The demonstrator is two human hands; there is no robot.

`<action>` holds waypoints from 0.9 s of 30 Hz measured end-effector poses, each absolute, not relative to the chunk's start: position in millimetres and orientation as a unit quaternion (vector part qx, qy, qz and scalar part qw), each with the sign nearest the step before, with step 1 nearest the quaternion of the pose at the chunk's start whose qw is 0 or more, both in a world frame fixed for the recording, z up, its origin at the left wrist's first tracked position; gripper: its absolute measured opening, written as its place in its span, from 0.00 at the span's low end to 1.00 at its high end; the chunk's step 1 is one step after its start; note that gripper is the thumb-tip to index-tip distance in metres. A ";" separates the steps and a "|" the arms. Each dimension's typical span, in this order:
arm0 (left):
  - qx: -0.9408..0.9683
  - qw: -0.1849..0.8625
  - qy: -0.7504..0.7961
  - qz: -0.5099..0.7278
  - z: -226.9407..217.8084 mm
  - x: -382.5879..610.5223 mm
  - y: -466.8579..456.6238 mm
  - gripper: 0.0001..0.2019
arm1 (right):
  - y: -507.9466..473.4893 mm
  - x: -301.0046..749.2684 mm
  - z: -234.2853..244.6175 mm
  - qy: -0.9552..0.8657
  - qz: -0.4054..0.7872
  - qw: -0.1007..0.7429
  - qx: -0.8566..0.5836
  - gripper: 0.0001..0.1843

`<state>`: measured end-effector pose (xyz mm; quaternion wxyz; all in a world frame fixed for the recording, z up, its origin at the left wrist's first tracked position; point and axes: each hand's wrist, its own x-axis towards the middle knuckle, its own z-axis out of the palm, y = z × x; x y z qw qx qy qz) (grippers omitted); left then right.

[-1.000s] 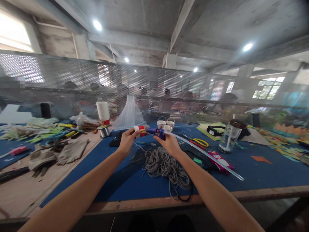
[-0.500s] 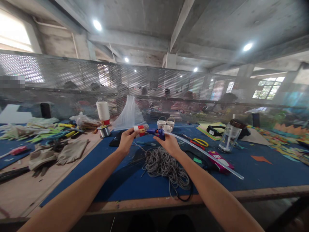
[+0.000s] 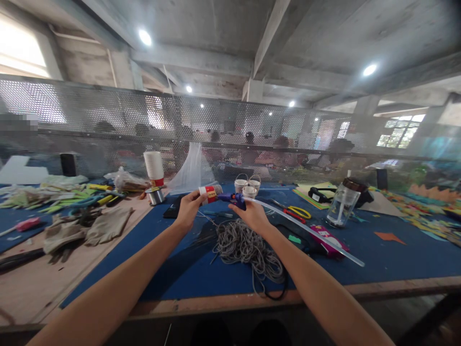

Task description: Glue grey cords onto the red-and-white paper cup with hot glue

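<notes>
My left hand [image 3: 187,209] is closed round a small paper cup with a red band [image 3: 210,192], held on its side above the blue table. My right hand [image 3: 253,214] grips a purple glue gun [image 3: 232,197] whose nozzle points left at the cup's side. A long clear glue stick [image 3: 309,231] juts out of the gun's back toward the right. Below both hands lies a heap of grey cord [image 3: 248,250].
Small white cups with wire handles [image 3: 247,185] stand behind the hands. Yellow-handled scissors [image 3: 296,212], a clear lidded jar [image 3: 342,204] and a pink packet [image 3: 329,241] lie right. Gloves [image 3: 86,228], tools and a cup stack [image 3: 154,167] lie left. A mesh screen [image 3: 108,120] backs the table; people sit beyond.
</notes>
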<state>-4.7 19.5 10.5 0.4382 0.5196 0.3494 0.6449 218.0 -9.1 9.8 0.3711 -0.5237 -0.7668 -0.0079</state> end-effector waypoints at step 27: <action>0.508 0.447 0.343 0.651 9.2 -5.6 21.8 0.23 | -8.8 218.6 9.4 -0.767 -0.008 0.362 -0.529 0.27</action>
